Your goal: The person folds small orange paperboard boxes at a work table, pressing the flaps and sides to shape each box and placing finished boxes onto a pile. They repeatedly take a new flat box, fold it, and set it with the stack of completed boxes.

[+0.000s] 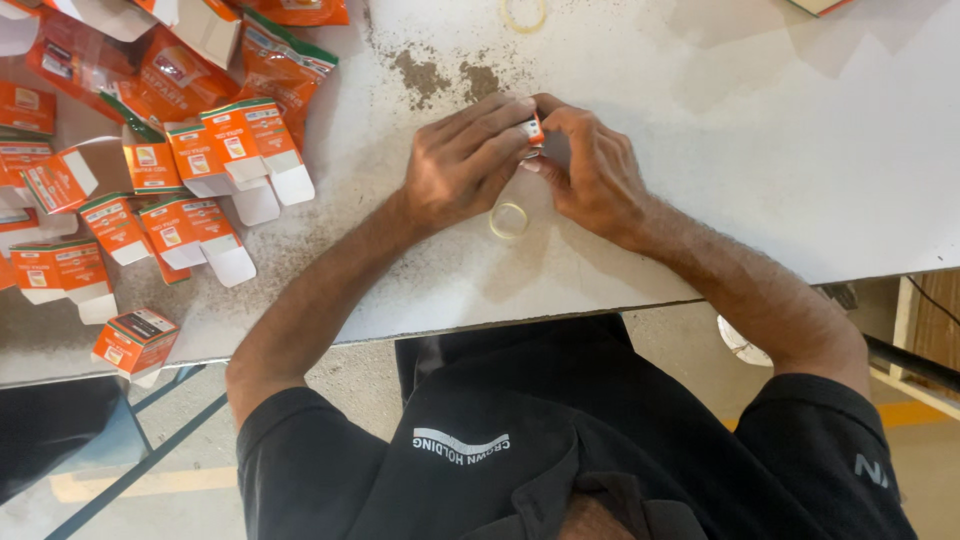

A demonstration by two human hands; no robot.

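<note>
Your left hand (465,160) and right hand (590,165) meet over the white table (760,140), fingertips pinching a small orange carton (535,130) between them. It looks light and easily crushed; hold its edges, not its flat faces; a rubber band (508,220) lies just below.

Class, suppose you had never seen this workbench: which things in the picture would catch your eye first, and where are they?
First, the left hand and right hand, meeting at the middle of the white table around a small orange box. Next, the heap of orange cartons with open white flaps, spread over the table's left end. A pale ring lies just below the hands.
</note>
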